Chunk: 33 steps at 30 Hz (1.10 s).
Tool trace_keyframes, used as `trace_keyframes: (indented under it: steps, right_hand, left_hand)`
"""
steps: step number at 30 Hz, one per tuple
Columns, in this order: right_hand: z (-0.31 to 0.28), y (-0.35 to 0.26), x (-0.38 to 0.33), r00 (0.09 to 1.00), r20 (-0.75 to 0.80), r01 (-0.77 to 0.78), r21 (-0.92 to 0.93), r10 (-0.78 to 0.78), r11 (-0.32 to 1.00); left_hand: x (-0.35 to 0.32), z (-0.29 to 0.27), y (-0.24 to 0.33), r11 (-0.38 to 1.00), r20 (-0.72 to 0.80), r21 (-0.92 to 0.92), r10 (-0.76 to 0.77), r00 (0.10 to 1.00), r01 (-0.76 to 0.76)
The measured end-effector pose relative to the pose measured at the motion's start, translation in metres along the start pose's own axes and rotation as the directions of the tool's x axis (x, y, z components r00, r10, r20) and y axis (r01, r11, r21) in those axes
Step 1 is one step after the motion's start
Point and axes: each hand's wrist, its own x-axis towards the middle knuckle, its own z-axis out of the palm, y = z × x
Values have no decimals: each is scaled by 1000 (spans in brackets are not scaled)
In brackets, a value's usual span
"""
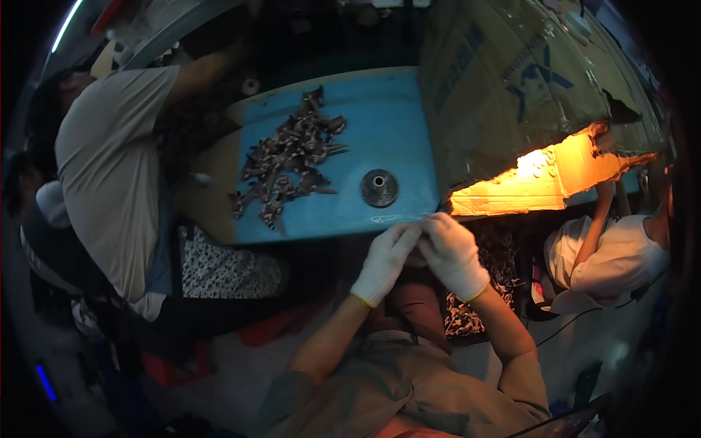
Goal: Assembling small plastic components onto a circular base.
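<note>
My left hand [385,264] and my right hand [454,252] wear white knitted gloves with yellow cuffs. They meet at the front edge of the blue tabletop [365,131], above my lap. The fingers of both are closed and pressed together; whatever they may hold is hidden. Just beyond them on the blue surface lies a dark round disc with a shiny metal hub [379,188], touched by neither hand. Further left spreads a heap of small dark metal parts [288,157], some with pin-like ends.
A big cardboard box [504,80] stands at right, its torn opening [540,175] glowing orange. Below it, beside my leg, sits a container of small parts [467,317]. One person [109,175] sits at left near a patterned seat [226,270]; another [610,252] is at right.
</note>
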Motion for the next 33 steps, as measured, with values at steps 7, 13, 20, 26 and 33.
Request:
trace_keyframes:
  steps: [7,13,20,26,33]
  right_hand:
    - [13,-27,17,918,397,-72,162,2,984]
    - [6,-25,61,718,635,-658,486,286,575]
    - [66,25,124,948,99,-233,-434,303,870]
    - [77,39,108,987,-38,-159,-306,155,939]
    - [21,47,-109,908,-89,-414,-37,410,909]
  left_hand:
    - [-30,-45,-15,993,-103,-118,-8,995,-4]
    - [-27,-60,-7,991,-100,-106,72,992,-83]
    - [40,-67,38,988,-272,66,152,950,-140]
    - [85,-58,45,939,-159,333,146,976,-86]
    - [98,-65,32,978,-190,197,109,976,-71]
